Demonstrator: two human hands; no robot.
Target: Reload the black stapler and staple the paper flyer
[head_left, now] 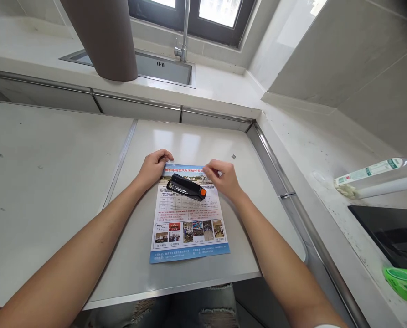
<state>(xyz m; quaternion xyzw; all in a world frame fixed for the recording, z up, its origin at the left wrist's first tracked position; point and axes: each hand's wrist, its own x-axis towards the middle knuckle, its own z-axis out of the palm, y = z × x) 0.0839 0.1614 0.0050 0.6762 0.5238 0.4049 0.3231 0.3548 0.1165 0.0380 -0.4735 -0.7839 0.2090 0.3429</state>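
A printed flyer (189, 214) with red Chinese lettering, small photos and a blue bottom band lies on the light table. Across its upper part rests a black stapler (187, 187) with an orange end, touched by neither hand. My left hand (154, 166) is at the flyer's top left corner, fingers curled and closed around it; the exact contact is partly hidden. At the top right corner, the thumb and forefinger of my right hand (224, 177) are pinched together on the paper's edge.
A small dark staple strip (234, 156) lies beyond the flyer on the table (117, 255). Behind are a steel sink (169, 68), a faucet (181, 50) and a brown column (104, 41). On the right counter are a clear package (377, 175), a black panel (391, 234) and a green packet (403, 282).
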